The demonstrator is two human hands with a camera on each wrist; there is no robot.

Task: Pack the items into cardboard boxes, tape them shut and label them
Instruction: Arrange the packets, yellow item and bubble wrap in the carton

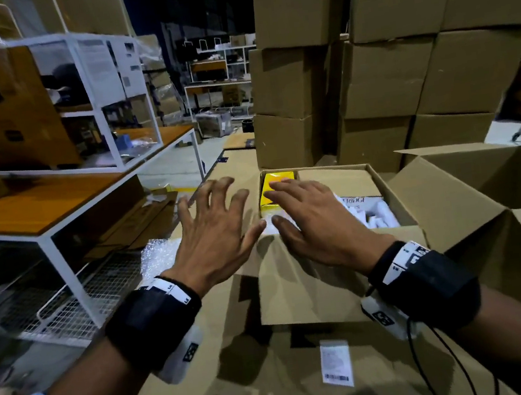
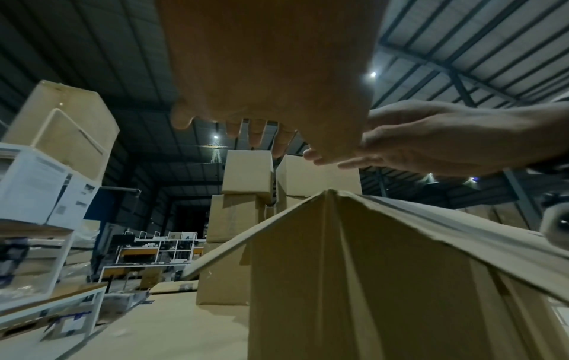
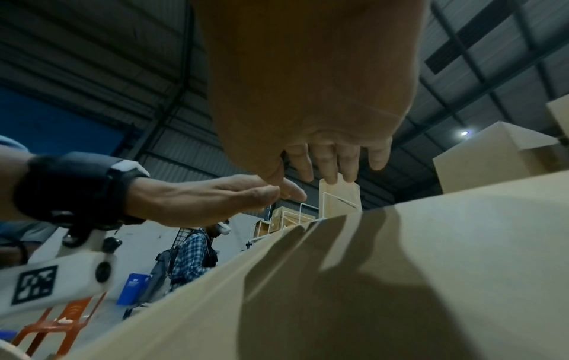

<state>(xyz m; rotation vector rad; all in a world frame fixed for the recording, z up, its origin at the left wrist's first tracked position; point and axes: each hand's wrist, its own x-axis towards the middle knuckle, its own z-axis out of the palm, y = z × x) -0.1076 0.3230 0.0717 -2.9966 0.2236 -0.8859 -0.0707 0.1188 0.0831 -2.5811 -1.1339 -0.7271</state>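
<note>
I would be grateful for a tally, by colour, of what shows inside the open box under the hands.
Yellow: 1, the yellow box
White: 1, the white printed pack
Brown: 1, the cardboard piece
Total: 3 in the open cardboard box

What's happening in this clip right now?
A person is packing an open cardboard box. Both hands hover over it with fingers spread, holding nothing: the left hand above its left edge, the right hand over a yellow carton inside. White packets lie beside that. The flaps are still open and untaped.
</note>
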